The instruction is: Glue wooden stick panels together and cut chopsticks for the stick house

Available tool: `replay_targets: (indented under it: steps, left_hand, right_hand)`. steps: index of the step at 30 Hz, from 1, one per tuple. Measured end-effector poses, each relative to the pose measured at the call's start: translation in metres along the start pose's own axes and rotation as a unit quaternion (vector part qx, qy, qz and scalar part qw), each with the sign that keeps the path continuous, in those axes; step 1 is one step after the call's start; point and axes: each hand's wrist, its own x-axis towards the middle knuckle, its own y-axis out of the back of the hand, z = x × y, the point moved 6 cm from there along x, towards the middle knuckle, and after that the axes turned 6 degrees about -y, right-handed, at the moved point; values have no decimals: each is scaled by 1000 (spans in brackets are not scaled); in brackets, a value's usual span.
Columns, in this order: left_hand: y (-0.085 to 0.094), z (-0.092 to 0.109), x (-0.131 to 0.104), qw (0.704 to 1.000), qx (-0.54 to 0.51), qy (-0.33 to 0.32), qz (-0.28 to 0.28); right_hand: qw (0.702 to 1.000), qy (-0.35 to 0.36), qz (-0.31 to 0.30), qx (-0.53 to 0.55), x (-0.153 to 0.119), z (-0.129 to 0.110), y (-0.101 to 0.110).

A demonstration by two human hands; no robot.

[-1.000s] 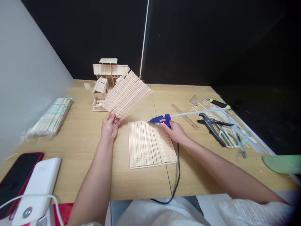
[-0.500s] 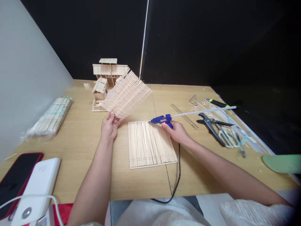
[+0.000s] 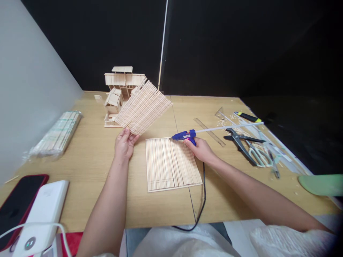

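Note:
My left hand (image 3: 125,143) is closed on the lower corner of a wooden stick panel (image 3: 144,107), holding it tilted above the table. In my right hand (image 3: 200,148) is a blue glue gun (image 3: 184,135) with a small red light lit. A long white glue stick (image 3: 230,127) juts from the gun's back. The nozzle is at the far edge of a second stick panel (image 3: 173,164), which lies flat on the table. From the gun's handle a black cord (image 3: 204,192) runs down over the table's front edge.
Behind the raised panel stands a small stick-built house (image 3: 124,80). A bag of sticks (image 3: 57,134), a phone (image 3: 21,203) and a white power bank (image 3: 44,210) lie at left. At right are a ruler (image 3: 209,132), pliers (image 3: 242,148), scissors (image 3: 259,157), a cutter (image 3: 248,117) and scraps.
The glue stick behind the gun reaches less far out than before. Both hands and panels hold nearly the same places, with a slight shift of the whole view.

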Motion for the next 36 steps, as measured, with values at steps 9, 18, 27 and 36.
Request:
replay_targets:
  steps: [9, 18, 27, 36]
  left_hand:
    - [1, 0, 1, 1000, 7, -3, -7]
    - [2, -1, 1, 1000, 6, -3, -5]
    - [3, -1, 2, 1000, 11, 0, -5]
    - [1, 0, 0, 1000, 10, 0, 3]
  right_hand:
    - [1000, -8, 5, 21, -4, 2, 6]
    - [985, -5, -74, 158, 0, 12, -1]
    - [987, -46, -88, 126, 1, 10, -1]
    - [999, -32, -27, 23, 12, 15, -1]
